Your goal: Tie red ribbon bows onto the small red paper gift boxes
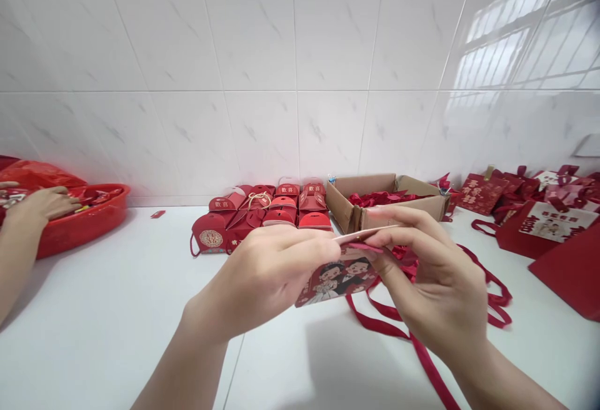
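A small red box [340, 280] printed with a cartoon bride and groom is held up over the white table. My left hand [276, 266] is closed round its left side, thumb and fingers near the top edge. My right hand [422, 272] pinches a dark red ribbon piece at the box's upper right edge. Long red ribbons [382, 325] lie on the table below and behind my right hand. The inside of the box and my left fingertips are partly hidden.
Finished red boxes [281, 207] stand in rows by the wall. Right of them is a cardboard box [341, 207] holding red ribbon. Red bags [529, 229] crowd the right side. At the left, another person's hand [44, 204] reaches over a red basin [89, 229].
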Demonstrator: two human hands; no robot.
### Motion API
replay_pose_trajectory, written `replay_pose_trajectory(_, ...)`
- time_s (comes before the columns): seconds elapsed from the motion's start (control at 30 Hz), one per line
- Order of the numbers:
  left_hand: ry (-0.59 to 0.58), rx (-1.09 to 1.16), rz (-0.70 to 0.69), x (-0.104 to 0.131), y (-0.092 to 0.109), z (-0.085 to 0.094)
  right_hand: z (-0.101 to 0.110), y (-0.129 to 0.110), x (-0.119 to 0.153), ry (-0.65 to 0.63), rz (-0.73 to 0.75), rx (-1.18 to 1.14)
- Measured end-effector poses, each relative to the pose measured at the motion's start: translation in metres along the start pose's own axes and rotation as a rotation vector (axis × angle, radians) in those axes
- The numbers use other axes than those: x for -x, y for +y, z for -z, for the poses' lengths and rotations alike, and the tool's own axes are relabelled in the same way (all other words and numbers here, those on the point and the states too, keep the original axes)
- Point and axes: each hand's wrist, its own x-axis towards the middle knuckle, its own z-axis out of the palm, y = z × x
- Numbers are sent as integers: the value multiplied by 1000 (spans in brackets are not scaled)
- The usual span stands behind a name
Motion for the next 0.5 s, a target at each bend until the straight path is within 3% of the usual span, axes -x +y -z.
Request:
replay_pose_trajectory(0.27, -1, -45, -76, -1, 1, 2, -6, 2, 4, 61, -57, -229)
replay_pose_trajectory(0.37, 21, -60, 42, 0, 1, -1, -7, 5, 4, -4, -37, -160)
replay_pose_trajectory(0.5, 58, 103, 260, -2, 2, -13, -10, 8, 2, -9, -40, -172)
